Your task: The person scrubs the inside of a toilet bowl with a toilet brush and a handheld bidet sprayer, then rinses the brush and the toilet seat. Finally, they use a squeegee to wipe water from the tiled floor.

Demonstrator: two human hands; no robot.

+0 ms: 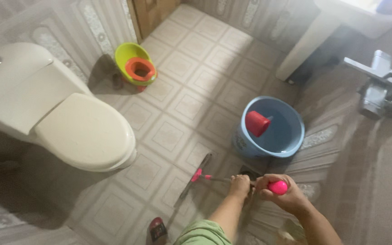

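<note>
A floor squeegee with a pink-ended handle (278, 187) and a long dark blade (194, 180) rests on the tiled floor. My left hand (240, 186) grips the shaft lower down. My right hand (281, 195) closes around the pink top end. The blade lies diagonally on the tiles, between the toilet and the bucket. A blue bucket (271, 146) with a red scoop (257, 123) inside stands just beyond my hands.
A white toilet (64, 113) with its lid down fills the left. A green and orange child's potty (135, 63) sits by the far wall. A sink pedestal (305, 45) and a metal tap (379, 81) are on the right. My red slipper (157, 228) shows below.
</note>
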